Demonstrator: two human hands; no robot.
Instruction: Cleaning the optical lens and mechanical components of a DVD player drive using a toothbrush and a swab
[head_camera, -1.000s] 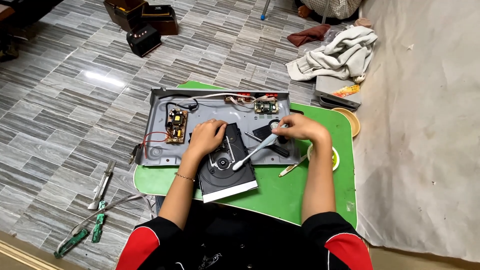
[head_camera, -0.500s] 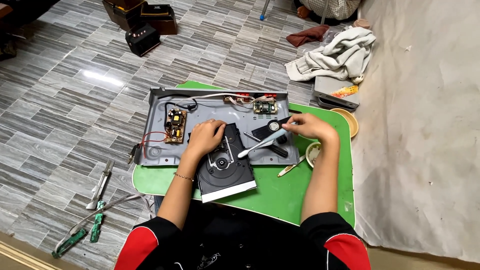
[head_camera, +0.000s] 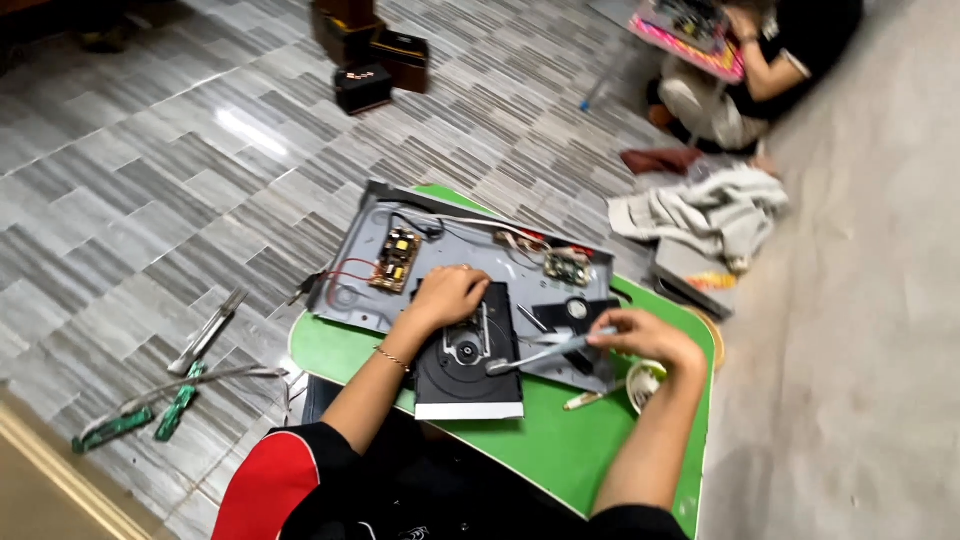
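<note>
My left hand rests flat, holding nothing, on the black disc drive atop the green table, while my right hand has its grip closed on a grey tool touching the drive.

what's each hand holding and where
Right hand holds a silver tool by its handle end. Left hand rests on the black disc drive, gripping nothing clearly.
</note>
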